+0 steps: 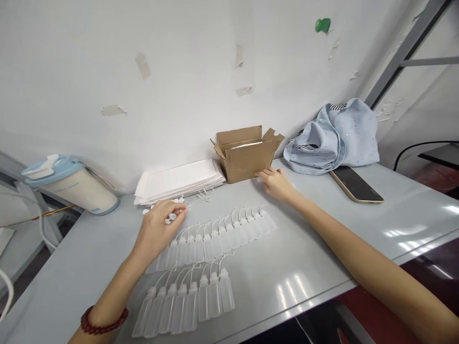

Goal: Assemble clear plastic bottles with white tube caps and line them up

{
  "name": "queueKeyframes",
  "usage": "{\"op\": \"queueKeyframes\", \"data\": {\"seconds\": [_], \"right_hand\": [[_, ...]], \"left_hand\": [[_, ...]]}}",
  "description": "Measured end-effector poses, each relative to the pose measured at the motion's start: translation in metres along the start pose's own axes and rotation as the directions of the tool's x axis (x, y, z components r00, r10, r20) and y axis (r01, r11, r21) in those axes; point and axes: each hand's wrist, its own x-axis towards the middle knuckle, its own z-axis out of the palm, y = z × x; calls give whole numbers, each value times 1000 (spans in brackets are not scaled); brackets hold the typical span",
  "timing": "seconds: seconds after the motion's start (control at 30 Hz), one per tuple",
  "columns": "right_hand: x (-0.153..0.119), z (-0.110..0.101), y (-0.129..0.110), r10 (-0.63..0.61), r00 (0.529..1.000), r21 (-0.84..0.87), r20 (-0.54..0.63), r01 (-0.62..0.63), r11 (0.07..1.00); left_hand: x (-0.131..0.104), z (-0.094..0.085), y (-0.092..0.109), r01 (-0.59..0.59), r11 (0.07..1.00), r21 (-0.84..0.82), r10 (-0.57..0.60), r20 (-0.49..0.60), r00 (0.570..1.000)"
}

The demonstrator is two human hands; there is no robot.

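Note:
My left hand (pixel 159 228) is over small white plastic caps (pixel 172 217), with thumb and forefinger drawn together at the tips. Whatever is pinched there is too small to name. Beside the front of an open cardboard box (pixel 245 160), my right hand (pixel 275 184) has its fingers curled in; a bit of something translucent shows at the fingertips, mostly hidden. Between my forearms lie small clear plastic bottles in two rows, a back row (pixel 218 239) and a front row (pixel 182 306). Thin white loop-like strips stand out from their necks.
A stack of white sheets or sleeves (pixel 179 179) lies by the wall, left of the box. Several loose caps with strips (pixel 205 195) are in front of it. A cream-and-blue tumbler (pixel 81 186) leans at left. A light-blue cloth bag (pixel 333 138) and a phone (pixel 356 184) are at right.

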Motion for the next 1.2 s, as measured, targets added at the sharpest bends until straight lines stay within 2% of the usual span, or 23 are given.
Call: {"op": "queueKeyframes", "data": {"seconds": [0.13, 0.3, 0.43, 0.53, 0.57, 0.63, 0.73, 0.9, 1.03, 1.2], "right_hand": [[2, 2, 0, -66, 998, -85, -9, 65, 994], [2, -5, -7, -186, 982, -120, -45, 179, 976], [-4, -17, -22, -253, 959, -98, -124, 242, 965], [-19, -31, -47, -303, 921, -68, -244, 295, 953], [-25, -37, -57, -352, 859, -46, -372, 362, 931], [-39, -51, -79, -449, 756, -24, -477, 499, 866], [-56, -69, -107, -589, 634, -42, -502, 662, 748], [-66, -80, -126, -652, 538, 34, -535, 784, 619], [-67, -74, -129, -666, 518, 57, -537, 810, 584], [-67, -69, -131, -661, 571, 121, -488, 794, 596]], "left_hand": [[-7, 0, -1, -124, 991, -51, 121, -67, 990], [-14, 6, 6, -253, 967, -15, 249, -127, 960], [-18, 9, 15, -279, 959, -52, 269, -147, 952], [-20, 8, 22, -162, 973, -165, 153, -68, 986], [-20, 7, 24, -98, 973, -209, 96, -18, 995], [-20, 6, 26, 36, 958, -286, -12, 85, 996], [-21, 4, 29, 182, 907, -379, -106, 214, 971], [-26, 5, 36, 279, 839, -468, -118, 343, 932], [-29, 7, 39, 322, 808, -492, -125, 392, 911], [-30, 8, 39, 356, 772, -526, -153, 391, 908]]}}
